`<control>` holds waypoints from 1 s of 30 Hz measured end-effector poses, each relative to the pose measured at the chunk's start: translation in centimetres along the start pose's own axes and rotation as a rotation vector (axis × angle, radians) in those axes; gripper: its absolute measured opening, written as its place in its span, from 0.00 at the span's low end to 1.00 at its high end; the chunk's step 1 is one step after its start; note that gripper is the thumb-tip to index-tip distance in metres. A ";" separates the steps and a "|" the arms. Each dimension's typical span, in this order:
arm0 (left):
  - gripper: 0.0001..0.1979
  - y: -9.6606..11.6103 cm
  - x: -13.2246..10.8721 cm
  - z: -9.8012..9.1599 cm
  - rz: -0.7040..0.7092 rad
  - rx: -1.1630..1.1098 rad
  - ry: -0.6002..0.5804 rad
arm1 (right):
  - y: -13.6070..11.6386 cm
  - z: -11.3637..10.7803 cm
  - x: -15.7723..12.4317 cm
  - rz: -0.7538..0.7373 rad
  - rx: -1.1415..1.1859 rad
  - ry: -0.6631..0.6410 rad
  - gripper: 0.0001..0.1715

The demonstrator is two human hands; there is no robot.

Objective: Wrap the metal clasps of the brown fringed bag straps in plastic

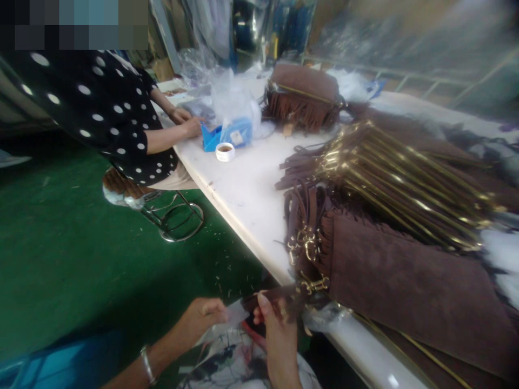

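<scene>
Both hands meet below the table [243,200] edge: left hand [200,319] pinches clear plastic [237,313], right hand [279,335] fingers grip a brown strap [284,297]; green floor [81,243] lies open leftward.

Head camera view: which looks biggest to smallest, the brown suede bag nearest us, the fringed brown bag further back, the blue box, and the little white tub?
1. Near suede bag, though nearness exaggerates it
2. Fringed bag
3. Blue box
4. White tub
</scene>
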State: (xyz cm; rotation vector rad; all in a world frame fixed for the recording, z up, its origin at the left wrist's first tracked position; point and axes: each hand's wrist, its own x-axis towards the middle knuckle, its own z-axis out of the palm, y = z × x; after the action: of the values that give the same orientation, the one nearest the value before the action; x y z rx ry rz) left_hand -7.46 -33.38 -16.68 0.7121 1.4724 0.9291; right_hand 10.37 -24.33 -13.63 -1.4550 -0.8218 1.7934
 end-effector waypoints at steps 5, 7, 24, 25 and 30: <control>0.18 0.8 -0.2 0.1 0.035 0.052 0.020 | -1.1 0.7 -0.9 0.022 0.070 0.037 0.28; 0.17 1.3 -0.2 0.2 0.061 0.087 0.024 | -1.2 0.8 -0.9 -0.015 0.056 0.029 0.27; 0.15 2.5 -0.7 2.8 0.047 0.056 0.082 | -1.8 -0.1 -1.0 0.004 -0.016 0.041 0.26; 0.15 2.5 -0.7 3.1 0.031 0.001 0.070 | -1.9 -0.1 -1.1 0.061 0.005 0.029 0.26; 0.17 2.7 -1.2 4.2 0.027 -0.166 0.009 | -1.8 -0.3 -1.3 0.170 0.009 -0.031 0.30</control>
State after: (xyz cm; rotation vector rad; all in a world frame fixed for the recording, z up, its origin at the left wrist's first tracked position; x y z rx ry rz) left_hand -3.42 -32.48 -13.72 0.6081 1.3780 1.0624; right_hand 11.01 -24.31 -11.49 -1.5343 -0.7230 1.9462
